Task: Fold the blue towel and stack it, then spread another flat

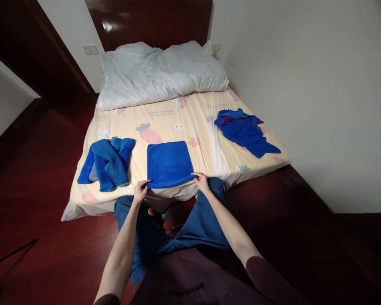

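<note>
Noted bare sheet (165,127) beyond the folded towel (169,164), open up to the rumpled duvet (158,72) blocking the head of the bed. Flanked left by a pile of rolled towels (109,163) just beside, and right, well apart, by a loose heap of towels (244,130) near the wall (311,97). Passable through both gaps, more freely on the right.

Sheet lettering (160,112) illegible; black stand (0,262) edge-cut

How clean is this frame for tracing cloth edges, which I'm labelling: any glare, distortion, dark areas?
Head view: wide-angle distortion bends the bed and wall edges; glare spots the dark headboard; the floor falls dim at the corners; the folded blue towel, left hand and right hand are sharp, evenly lit.
</note>
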A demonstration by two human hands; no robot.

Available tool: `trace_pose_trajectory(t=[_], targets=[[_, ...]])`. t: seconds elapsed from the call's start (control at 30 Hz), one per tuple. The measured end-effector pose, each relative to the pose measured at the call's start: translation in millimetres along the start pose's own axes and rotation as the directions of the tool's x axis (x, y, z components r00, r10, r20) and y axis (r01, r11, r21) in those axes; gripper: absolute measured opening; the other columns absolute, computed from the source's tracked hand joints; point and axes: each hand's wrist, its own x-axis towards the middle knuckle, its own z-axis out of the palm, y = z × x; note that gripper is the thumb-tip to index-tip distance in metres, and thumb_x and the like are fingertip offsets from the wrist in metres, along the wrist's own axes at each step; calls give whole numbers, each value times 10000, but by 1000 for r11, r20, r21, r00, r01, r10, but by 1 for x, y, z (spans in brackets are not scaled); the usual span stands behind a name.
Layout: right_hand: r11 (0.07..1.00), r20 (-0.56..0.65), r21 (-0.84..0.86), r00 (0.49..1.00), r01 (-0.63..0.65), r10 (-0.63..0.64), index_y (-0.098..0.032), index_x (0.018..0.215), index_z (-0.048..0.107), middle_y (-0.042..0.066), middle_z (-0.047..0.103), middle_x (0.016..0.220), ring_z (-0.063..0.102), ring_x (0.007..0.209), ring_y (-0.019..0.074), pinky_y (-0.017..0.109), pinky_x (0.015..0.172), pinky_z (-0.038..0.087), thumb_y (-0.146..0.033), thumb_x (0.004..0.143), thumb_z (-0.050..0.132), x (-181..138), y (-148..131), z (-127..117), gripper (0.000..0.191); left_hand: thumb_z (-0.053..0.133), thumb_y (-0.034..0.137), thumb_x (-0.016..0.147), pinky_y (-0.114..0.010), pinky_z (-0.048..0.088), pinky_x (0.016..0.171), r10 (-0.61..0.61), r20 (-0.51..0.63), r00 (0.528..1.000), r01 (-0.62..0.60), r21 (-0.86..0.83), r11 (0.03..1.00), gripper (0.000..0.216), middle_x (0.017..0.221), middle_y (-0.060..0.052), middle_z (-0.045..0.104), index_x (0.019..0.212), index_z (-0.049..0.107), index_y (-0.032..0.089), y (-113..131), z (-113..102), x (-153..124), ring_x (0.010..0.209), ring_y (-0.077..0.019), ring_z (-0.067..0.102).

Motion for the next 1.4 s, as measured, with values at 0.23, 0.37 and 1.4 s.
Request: trace_pose_trajectory(t=[0.23,0.37,1.4], targets=[[999,-102,-47,995,-21,16,-230,649,527,9,571,616,557,627,184,311,646,514,-655,853,557,2,1,2,472,557,587,892,-357,552,784,-44,-71,997,41,-31,999,457,804,-81,731,882,719,160,-7,6,2,771,-230,669],[997,-130,-71,991,-37,27,-230,688,551,18,588,640,574,646,197,317,664,511,-772,844,519,6,0,6,565,589,606,872,-330,536,750,-55,-85,995,51,-45,998,464,777,-67,717,884,726,164,-8,8,0,732,-210,648],[991,-191,-92,978,-101,82,-193,778,706,112,765,748,736,692,258,364,712,607,-581,836,638,12,-6,9,398,597,489,819,-357,523,724,-114,-166,980,127,72,989,286,725,-52,680,843,642,207,13,14,-2,682,-228,649]])
